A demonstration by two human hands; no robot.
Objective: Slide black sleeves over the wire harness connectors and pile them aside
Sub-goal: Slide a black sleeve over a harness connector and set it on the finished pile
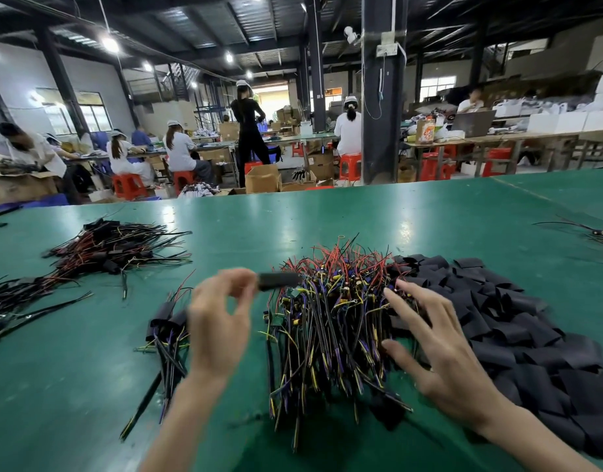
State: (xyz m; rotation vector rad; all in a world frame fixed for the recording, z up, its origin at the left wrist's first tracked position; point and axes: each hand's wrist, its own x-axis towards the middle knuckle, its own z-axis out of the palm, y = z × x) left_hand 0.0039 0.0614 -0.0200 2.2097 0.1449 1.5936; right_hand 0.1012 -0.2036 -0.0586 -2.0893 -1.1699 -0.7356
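Note:
A big heap of wire harnesses (pixel 330 311) with red, black, yellow and purple wires lies in the middle of the green table (pixel 293 219). My left hand (pixel 218 318) pinches a black sleeve (pixel 279 280) at its left end and holds it above the heap's left edge. My right hand (pixel 436 349) lies with spread fingers on the heap's right side, its fingertips among the wires. A wide pile of loose black sleeves (pixel 518 332) spreads out to the right. A small bunch of sleeved harnesses (pixel 167 338) lies just left of my left hand.
A larger pile of sleeved harnesses (pixel 112 250) lies at the far left, with more wires (pixel 17 301) at the left edge. A few stray wires (pixel 596 233) lie at the far right. Beyond the table, workers sit at benches with red stools and cardboard boxes.

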